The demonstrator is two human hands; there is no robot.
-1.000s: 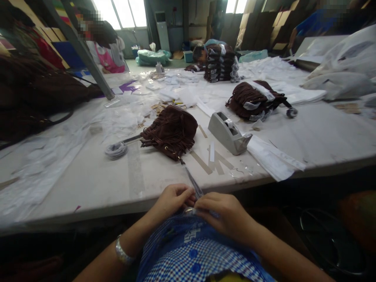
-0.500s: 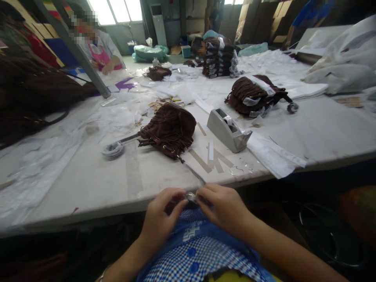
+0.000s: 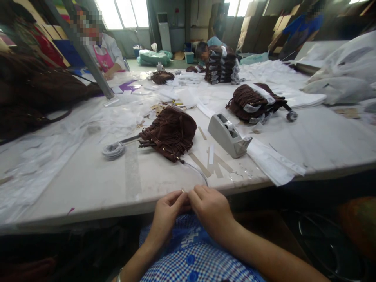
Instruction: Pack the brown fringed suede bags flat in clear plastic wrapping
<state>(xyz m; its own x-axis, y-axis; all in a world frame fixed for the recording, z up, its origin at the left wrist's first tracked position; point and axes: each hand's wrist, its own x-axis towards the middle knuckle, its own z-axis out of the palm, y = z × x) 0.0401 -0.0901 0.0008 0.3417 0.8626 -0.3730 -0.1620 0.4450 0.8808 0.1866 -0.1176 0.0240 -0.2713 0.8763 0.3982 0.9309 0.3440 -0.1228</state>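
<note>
A brown fringed handbag (image 3: pixel 170 135) lies on the table in front of me. From its near corner a thin strap (image 3: pixel 200 172), grey as if wrapped, curves down to my hands at the table edge. My left hand (image 3: pixel 169 207) is closed in a pinch at the strap's end, where a small shiny bit shows at the fingertips. My right hand (image 3: pixel 210 211) is curled shut against it, gripping the strap; its fingers hide most of the held part. At the bag's left, another strap ends in a wrapped grey coil (image 3: pixel 114 150).
A grey tape dispenser (image 3: pixel 227 135) stands right of the bag, near card strips (image 3: pixel 217 164) and white paper sheets (image 3: pixel 274 162). Behind it lies another wrapped brown bag (image 3: pixel 252 102). A metal post (image 3: pixel 91 55) rises at left. Co-workers, including one in a pink apron (image 3: pixel 104 60), are across the table.
My hands have drawn closer together, and the shiny wrapped piece between them is now mostly covered by fingers. The strap hangs in a looser curve. The view has tilted up slightly.
</note>
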